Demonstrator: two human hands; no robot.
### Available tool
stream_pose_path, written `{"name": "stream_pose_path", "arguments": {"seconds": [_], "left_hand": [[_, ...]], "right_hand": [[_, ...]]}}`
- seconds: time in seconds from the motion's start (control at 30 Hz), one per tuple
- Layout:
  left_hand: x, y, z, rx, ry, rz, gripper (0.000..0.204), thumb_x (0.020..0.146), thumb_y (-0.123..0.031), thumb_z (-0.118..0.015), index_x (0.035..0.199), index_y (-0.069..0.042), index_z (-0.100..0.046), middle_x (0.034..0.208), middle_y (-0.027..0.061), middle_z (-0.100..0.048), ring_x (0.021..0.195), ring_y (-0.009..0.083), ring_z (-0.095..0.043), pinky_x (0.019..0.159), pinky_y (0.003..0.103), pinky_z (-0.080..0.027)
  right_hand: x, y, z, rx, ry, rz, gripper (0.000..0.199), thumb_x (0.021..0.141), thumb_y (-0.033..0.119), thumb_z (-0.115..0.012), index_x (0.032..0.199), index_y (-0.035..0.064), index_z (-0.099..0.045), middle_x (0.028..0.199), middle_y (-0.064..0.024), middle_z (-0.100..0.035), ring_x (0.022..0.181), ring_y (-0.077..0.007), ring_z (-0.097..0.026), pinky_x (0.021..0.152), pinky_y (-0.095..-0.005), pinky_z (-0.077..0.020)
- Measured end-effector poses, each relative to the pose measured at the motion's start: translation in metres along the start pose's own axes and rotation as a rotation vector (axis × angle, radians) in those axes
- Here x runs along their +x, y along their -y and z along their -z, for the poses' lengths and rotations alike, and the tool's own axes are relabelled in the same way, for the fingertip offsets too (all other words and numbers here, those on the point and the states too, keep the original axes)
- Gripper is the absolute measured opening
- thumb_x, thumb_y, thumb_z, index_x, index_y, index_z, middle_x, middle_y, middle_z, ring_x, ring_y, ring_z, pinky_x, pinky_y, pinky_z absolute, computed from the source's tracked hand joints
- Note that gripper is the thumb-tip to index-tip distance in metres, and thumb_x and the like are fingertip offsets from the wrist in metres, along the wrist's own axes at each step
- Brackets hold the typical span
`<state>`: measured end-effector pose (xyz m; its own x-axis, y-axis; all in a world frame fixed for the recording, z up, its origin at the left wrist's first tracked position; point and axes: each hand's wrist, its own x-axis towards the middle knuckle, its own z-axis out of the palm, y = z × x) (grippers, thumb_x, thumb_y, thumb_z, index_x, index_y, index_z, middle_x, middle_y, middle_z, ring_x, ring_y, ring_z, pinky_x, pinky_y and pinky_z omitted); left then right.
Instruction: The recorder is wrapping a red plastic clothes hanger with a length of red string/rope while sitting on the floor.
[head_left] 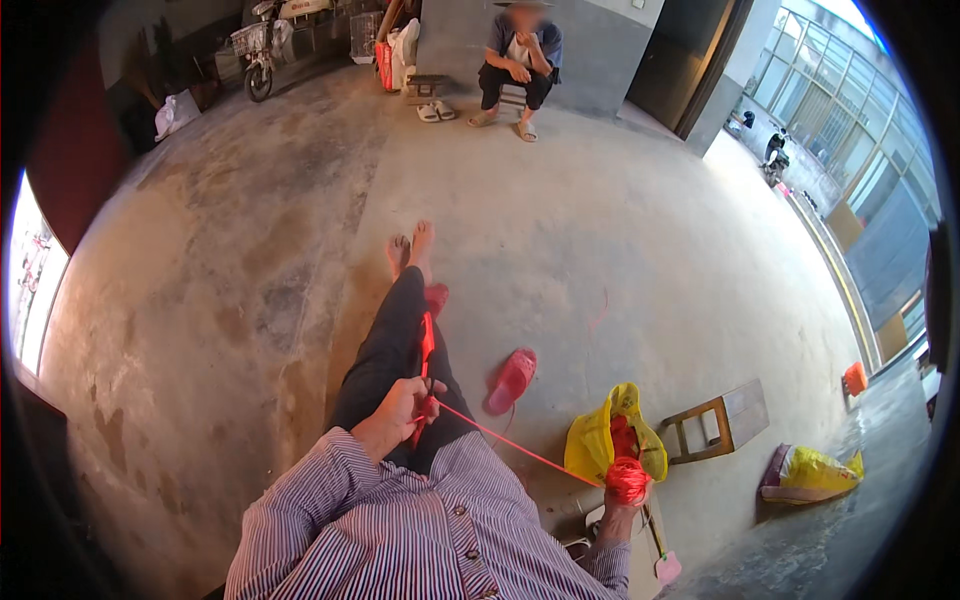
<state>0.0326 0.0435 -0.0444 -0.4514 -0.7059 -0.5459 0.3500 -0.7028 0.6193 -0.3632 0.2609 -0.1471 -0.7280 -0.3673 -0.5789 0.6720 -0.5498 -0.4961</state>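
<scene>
My left hand [404, 407] is closed in front of my lap, gripping a bright red strip [428, 345] that runs up along my dark trousers. Something small and dark shows at its fingers, too small to make out. From this hand a thin red cord [510, 441] stretches taut down to the right. It leads to a ball of red twine [628, 482], which my right hand [622, 512] grips from below. That ball is at the mouth of a yellow bag [592, 442] holding more red material. Most of my right fingers are hidden behind the twine.
One red slipper [513, 380] lies right of my outstretched legs. A small wooden stool [715, 425] and a yellow sack [812, 473] are on the right, beyond the bag. A seated person [518, 60] faces me by the far wall. An electric bike [262, 50] stands far left.
</scene>
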Motion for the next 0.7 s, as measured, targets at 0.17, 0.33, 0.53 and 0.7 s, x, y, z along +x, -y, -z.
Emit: {"name": "stream_pose_path", "arguments": {"seconds": [0.17,0.33,0.53,0.7], "left_hand": [[0.011,0.006,-0.028,0.361,-0.182,-0.192,0.034,0.076,-0.009,-0.058,0.109,0.001,-0.053,0.098,0.0135,-0.059,0.078,0.023,-0.06,0.068,0.032,-0.049],[-0.034,-0.005,-0.056,1.231,0.12,-0.974,0.046,0.075,-0.026,-0.074,0.109,-0.001,-0.057,0.112,0.0168,-0.056,0.106,0.0319,-0.052,0.096,0.04,-0.038],[-0.071,0.005,-0.08,1.278,0.269,-0.713,0.048,0.077,-0.021,-0.074,0.117,-0.003,-0.054,0.116,0.0123,-0.057,0.11,0.0269,-0.053,0.099,0.036,-0.038],[-0.051,-0.014,-0.064,0.474,0.412,-0.626,0.044,0.071,0.013,-0.066,0.111,-0.004,-0.056,0.105,0.0027,-0.06,0.103,0.0193,-0.058,0.094,0.031,-0.044]], "right_hand": [[-0.063,-0.036,-0.068,-0.226,0.663,-0.009,0.044,0.097,0.047,-0.038,0.111,0.0084,-0.052,0.092,-0.0071,-0.06,0.087,-0.0209,-0.061,0.084,-0.0396,-0.0503],[-0.148,-0.094,-0.121,-0.355,0.973,-0.551,0.05,0.098,0.045,-0.038,0.125,0.0033,-0.045,0.114,-0.01,-0.056,0.102,-0.0211,-0.058,0.088,-0.036,-0.0498],[-0.194,-0.129,-0.146,-0.56,1.11,-0.73,0.055,0.097,0.044,-0.042,0.132,0.0024,-0.041,0.125,-0.01,-0.053,0.11,-0.0201,-0.056,0.091,-0.0318,-0.0471],[-0.175,-0.13,-0.171,-0.87,1.413,-0.647,0.057,0.093,0.046,-0.05,0.129,0.0021,-0.045,0.102,-0.0042,-0.061,0.091,-0.0122,-0.06,0.072,-0.0223,-0.0497]]}}
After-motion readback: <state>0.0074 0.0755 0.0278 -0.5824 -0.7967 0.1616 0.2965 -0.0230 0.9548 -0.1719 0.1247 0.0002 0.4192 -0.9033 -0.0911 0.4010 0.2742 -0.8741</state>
